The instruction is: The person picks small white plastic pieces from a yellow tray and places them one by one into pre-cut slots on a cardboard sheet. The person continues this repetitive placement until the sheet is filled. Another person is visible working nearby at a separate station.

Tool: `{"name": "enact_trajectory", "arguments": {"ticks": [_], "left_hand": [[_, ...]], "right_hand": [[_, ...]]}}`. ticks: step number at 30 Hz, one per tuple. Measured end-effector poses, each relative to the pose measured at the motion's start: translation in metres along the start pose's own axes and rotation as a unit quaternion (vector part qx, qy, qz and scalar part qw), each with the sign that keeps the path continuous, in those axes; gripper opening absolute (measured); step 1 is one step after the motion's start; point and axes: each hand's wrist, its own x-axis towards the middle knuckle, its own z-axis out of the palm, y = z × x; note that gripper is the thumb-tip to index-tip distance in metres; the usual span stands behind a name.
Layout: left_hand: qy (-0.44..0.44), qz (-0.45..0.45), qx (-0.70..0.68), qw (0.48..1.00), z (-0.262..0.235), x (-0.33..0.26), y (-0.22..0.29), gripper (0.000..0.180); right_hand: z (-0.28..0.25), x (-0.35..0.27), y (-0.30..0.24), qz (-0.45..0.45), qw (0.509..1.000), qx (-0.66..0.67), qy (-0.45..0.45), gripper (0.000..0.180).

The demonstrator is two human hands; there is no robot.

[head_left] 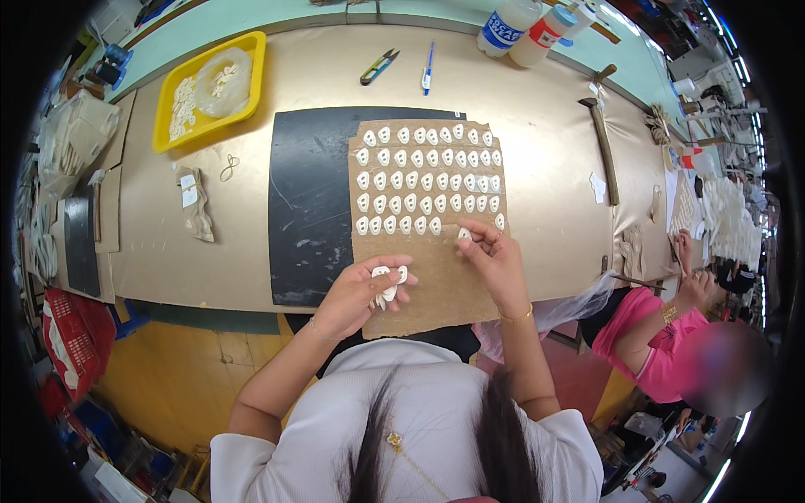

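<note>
Left hand [345,295]: curled round several white pieces [385,287], by card's near-left corner
Right hand [496,264]: apart from left, pinching one piece [464,234], blocking some card
Card [428,293]: on black board [310,210], overhanging worktop's [226,251] near edge
Tray [259,75]: far-left corner
Snips [380,67], pen [428,69]: toward far edge
Bottles [508,28]: far edge, rightward

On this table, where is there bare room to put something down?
Bare table lies between cardboard and hammer, and between the brown bundle and the table's front edge. The cardboard's upper part is crowded with white pieces.
</note>
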Motion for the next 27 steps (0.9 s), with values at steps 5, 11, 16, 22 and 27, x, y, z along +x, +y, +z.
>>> {"name": "enact_trajectory", "arguments": {"ticks": [5, 11, 16, 22, 27], "left_hand": [[0.002, 0.008, 0.014, 1.000, -0.004, -0.003, -0.003, 0.030], [-0.001, 0.006, 0.005, 1.000, -0.011, -0.004, -0.007, 0.028], [0.017, -0.002, 0.004, 1.000, -0.001, -0.004, 0.001, 0.024], [-0.003, 0.028, -0.001, 1.000, -0.010, -0.003, -0.003, 0.025], [-0.010, 0.035, 0.038, 0.999, -0.019, 0.000, -0.016, 0.025]], "right_hand": [[-0.003, 0.007, -0.005, 0.027, 0.998, -0.045, 0.039, 0.025], [0.003, 0.016, -0.013, 0.045, 0.988, -0.133, 0.063, 0.022], [0.011, 0.019, -0.018, 0.038, 0.980, -0.186, 0.061, 0.019], [0.016, 0.026, -0.016, -0.062, 0.946, -0.312, 0.062, 0.019], [0.014, 0.028, 0.007, -0.171, 0.914, -0.359, 0.076, 0.033]]}}
